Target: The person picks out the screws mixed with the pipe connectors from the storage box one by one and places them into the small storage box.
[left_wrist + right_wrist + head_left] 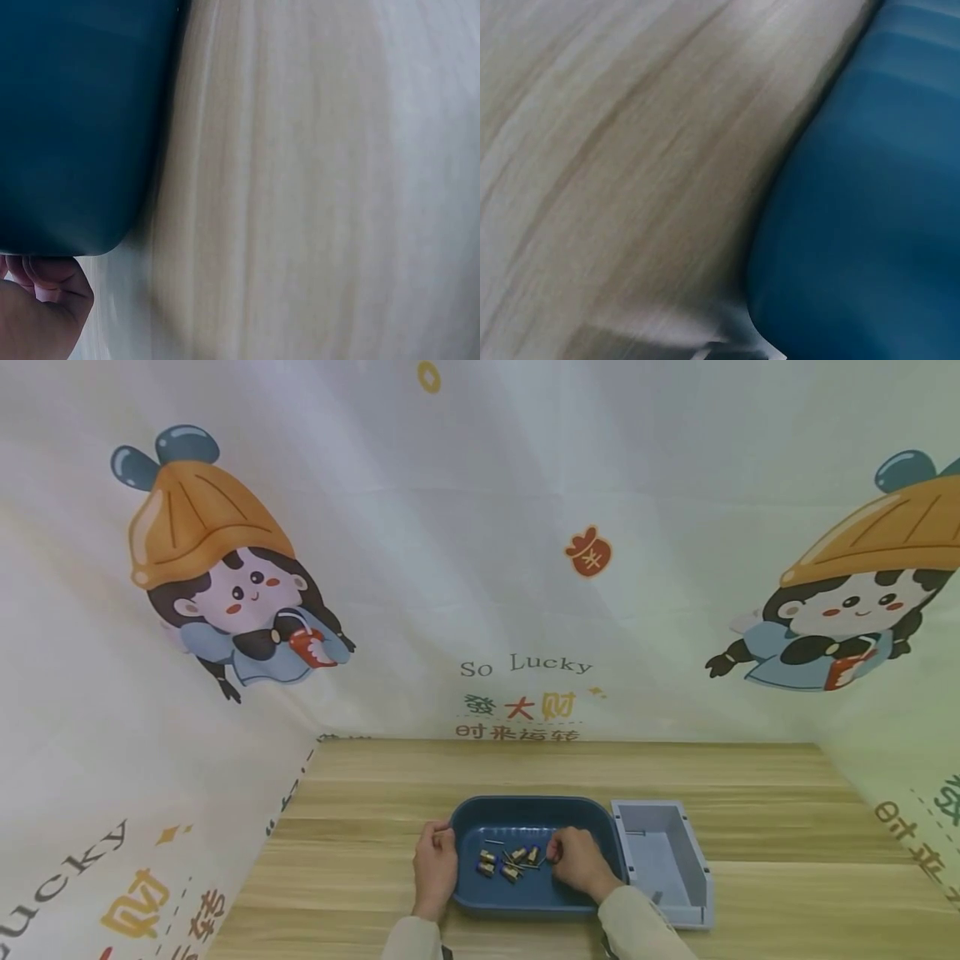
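Note:
A dark blue plastic basin (536, 906) sits on the wooden table. My left hand (435, 868) grips its left side at the rim, and in the left wrist view its curled fingers (56, 281) lie against the basin's wall. My right hand (581, 864) reaches into the basin from the right, fingers bent down close to the small parts. Several brass-coloured pieces (510, 874) with blue ends lie on the basin floor, among thin metal pins or screws (493, 841). A thin piece shows right at the right fingertips; whether they pinch it, I cannot tell.
A grey open bin (660, 860) stands against the basin's right side, with a metal screw (635, 833) and another small piece (656, 897) inside. Printed cloth walls (390, 693) enclose the wooden table (360, 860) at the back and both sides.

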`<state>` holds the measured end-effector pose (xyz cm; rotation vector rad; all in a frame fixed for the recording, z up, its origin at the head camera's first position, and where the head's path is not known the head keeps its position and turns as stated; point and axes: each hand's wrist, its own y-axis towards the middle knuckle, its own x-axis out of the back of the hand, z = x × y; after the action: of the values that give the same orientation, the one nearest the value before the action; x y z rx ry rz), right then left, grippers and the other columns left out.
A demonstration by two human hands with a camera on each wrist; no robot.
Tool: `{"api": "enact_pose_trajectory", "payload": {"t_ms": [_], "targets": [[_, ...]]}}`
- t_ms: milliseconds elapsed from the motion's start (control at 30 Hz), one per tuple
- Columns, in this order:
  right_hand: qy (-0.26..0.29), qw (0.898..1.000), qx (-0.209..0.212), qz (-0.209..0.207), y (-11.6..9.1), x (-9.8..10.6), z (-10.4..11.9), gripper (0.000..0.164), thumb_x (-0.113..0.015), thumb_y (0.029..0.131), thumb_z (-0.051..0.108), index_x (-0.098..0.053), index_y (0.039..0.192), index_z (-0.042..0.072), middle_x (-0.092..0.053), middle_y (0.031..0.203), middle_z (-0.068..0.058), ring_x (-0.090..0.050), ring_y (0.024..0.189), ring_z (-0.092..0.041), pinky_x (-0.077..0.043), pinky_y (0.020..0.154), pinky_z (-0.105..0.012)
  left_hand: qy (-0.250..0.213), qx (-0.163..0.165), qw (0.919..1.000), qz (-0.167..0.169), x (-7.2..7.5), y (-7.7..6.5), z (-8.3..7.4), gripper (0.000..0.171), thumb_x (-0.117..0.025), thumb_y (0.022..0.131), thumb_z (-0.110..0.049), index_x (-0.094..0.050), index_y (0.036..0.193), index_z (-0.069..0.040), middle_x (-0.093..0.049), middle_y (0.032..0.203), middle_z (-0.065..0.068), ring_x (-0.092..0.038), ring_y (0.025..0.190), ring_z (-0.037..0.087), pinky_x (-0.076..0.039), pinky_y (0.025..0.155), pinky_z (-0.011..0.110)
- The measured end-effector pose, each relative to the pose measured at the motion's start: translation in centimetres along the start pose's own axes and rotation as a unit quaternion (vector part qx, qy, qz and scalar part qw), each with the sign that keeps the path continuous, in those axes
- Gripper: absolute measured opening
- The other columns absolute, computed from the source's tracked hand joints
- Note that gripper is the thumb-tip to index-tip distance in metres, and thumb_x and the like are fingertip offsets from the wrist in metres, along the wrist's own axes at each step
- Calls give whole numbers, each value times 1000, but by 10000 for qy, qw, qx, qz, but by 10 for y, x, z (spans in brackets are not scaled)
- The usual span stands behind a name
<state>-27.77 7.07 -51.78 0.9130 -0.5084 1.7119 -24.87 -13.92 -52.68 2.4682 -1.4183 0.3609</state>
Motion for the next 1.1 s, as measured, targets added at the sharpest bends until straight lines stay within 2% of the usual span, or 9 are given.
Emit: {"api": "enact_pose_trajectory", "payload": {"t_ms": [233, 400, 533, 767, 933, 1100], "targets": [[150, 9991, 407, -20, 3, -4, -2, 23, -59, 59, -15, -61, 69, 5, -55, 63, 1, -46, 59, -9, -39, 53, -21, -39, -43, 10000, -25, -2, -1, 1, 13, -54, 92, -3, -61, 103, 0, -67, 90, 15, -61, 83, 24, -46, 74, 39], [182, 9977, 648, -74, 5, -3, -3, 22, -56, 63, -14, -62, 72, 5, -58, 66, 0, -52, 59, -14, -41, 54, -21, -43, -66, 9999, -74, -3, -1, 2, 13, -54, 91, -3, -61, 102, 0, -67, 88, 14, -61, 81, 23, -46, 73, 38], [92, 9984, 549, -139, 3, 2, -5, 21, -56, 61, -13, -61, 70, 6, -58, 65, 0, -52, 60, -15, -41, 54, -22, 7, -69, 9999, -106, -2, 0, 2, 13, -54, 91, -3, -61, 101, 0, -67, 89, 15, -61, 83, 25, -47, 74, 40], [-211, 9993, 237, -217, 0, 5, -6, 21, -63, 62, -13, -59, 65, 8, -57, 62, 1, -47, 58, -10, -40, 52, -24, -9, 5, 10000, -21, 1, 1, 1, 14, -54, 92, -4, -60, 103, 0, -67, 91, 16, -62, 84, 27, -47, 74, 40], [-270, 9991, 160, -292, -1, 3, -6, 23, -62, 61, -14, -59, 63, 8, -57, 61, 2, -47, 57, -9, -41, 52, -23, -82, 82, 9999, 42, 0, 1, 2, 14, -53, 92, -4, -60, 104, 0, -65, 86, 15, -58, 75, 20, -43, 68, 34], [-109, 9990, 241, -354, 1, 4, -7, 23, -61, 62, -15, -60, 63, 7, -57, 60, 2, -47, 54, -7, -40, 49, -21, -122, 50, 9999, 1, -1, 1, 2, 13, -54, 92, -4, -60, 103, 0, -62, 79, 13, -52, 69, 15, -40, 64, 31]]}}
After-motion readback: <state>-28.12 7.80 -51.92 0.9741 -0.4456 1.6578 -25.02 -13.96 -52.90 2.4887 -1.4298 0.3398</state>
